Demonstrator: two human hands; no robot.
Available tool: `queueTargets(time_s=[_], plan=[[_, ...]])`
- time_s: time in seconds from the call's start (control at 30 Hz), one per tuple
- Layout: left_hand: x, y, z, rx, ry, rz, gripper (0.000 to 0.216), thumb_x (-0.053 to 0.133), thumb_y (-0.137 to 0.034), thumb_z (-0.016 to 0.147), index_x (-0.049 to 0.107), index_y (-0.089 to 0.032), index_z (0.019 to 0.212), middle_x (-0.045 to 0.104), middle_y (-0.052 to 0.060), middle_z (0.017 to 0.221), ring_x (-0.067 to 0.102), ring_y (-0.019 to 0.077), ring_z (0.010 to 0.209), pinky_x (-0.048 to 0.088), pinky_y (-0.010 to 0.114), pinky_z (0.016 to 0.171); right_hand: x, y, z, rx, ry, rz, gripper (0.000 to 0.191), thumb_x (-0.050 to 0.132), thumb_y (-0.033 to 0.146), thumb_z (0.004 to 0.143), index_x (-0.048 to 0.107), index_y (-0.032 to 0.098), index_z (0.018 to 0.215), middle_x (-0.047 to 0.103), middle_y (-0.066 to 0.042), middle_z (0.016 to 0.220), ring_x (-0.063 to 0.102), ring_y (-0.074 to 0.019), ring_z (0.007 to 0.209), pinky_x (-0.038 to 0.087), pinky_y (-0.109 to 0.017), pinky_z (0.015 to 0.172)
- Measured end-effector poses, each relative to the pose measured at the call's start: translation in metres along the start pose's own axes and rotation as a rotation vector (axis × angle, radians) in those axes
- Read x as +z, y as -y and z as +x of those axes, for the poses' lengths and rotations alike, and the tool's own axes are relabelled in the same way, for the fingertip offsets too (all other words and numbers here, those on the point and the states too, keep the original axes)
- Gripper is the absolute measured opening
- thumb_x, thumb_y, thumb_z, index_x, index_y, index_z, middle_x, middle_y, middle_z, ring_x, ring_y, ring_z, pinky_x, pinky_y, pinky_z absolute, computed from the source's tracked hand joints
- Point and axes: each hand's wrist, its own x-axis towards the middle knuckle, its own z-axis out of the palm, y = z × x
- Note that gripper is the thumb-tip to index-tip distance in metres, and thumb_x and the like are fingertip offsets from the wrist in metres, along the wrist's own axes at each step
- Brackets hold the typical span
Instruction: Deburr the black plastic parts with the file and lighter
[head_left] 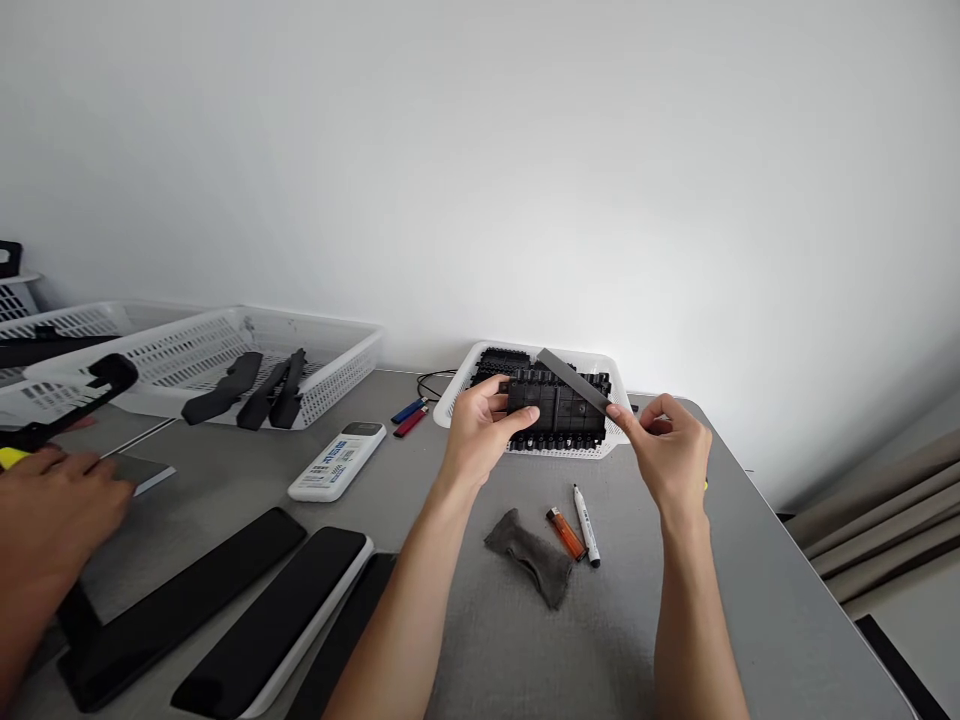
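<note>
My left hand (477,428) grips a black ribbed plastic part (574,412) by its left end, thumb across its face. Between the thumb and fingers of my right hand (672,450) is the lower end of a flat grey strip (571,378), perhaps a file. The strip slants up to the left across the part's top edge; whether they touch I cannot tell. Behind and beneath them is a white plastic basket (450,408) with similar black parts (504,358) in it. Nearer me lie a grey cloth (529,558), an orange lighter (567,533) and a white marker (586,526).
Another person's hand (71,495) works at the left beside a black part (82,395). Larger white baskets (352,362) hold dark pieces. A white labelled device (337,462), blue (409,410) and red lighters (411,421), and long black panels (274,625) lie on the grey table (600,650).
</note>
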Motion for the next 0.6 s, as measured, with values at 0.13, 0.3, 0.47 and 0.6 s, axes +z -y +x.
queueTargets(time_s=[0.13,0.3,0.47,0.6], plan=[[0.003,0.000,-0.001,0.002,0.025,0.027,0.033,0.084,-0.023,0.057,0.071,-0.017,0.086,0.076,0.004,0.079,0.071,0.0227,0.077,0.054,0.034,0.076,0.007,0.008,-0.006,-0.085,0.018,0.026,0.057,0.073,0.066,0.076,0.041,0.022,0.060,0.043,0.006,0.054,0.031,-0.0090,0.050,0.025,-0.026,0.050],[0.002,-0.001,-0.002,0.017,0.037,0.025,0.031,0.084,-0.024,0.056,0.071,-0.017,0.084,0.076,0.003,0.077,0.071,0.0230,0.079,0.054,0.033,0.077,0.014,0.012,-0.008,-0.085,0.040,0.040,0.059,0.073,0.068,0.075,0.040,0.022,0.057,0.039,0.006,0.051,0.028,-0.0092,0.049,0.025,-0.026,0.049],[0.001,0.000,0.001,-0.008,0.015,0.010,0.036,0.084,-0.024,0.055,0.071,-0.017,0.088,0.076,0.003,0.079,0.070,0.0220,0.075,0.054,0.034,0.076,0.001,0.003,-0.002,0.018,0.013,0.009,0.057,0.074,0.067,0.074,0.042,0.022,0.057,0.042,0.006,0.050,0.032,-0.0090,0.047,0.027,-0.026,0.048],[0.004,0.004,0.001,-0.006,0.059,0.033,0.029,0.083,-0.024,0.057,0.071,-0.017,0.082,0.076,0.004,0.078,0.071,0.0235,0.078,0.054,0.034,0.076,0.007,0.011,-0.007,-0.057,0.044,0.041,0.055,0.074,0.064,0.076,0.044,0.022,0.059,0.046,0.005,0.054,0.034,-0.0092,0.049,0.028,-0.026,0.049]])
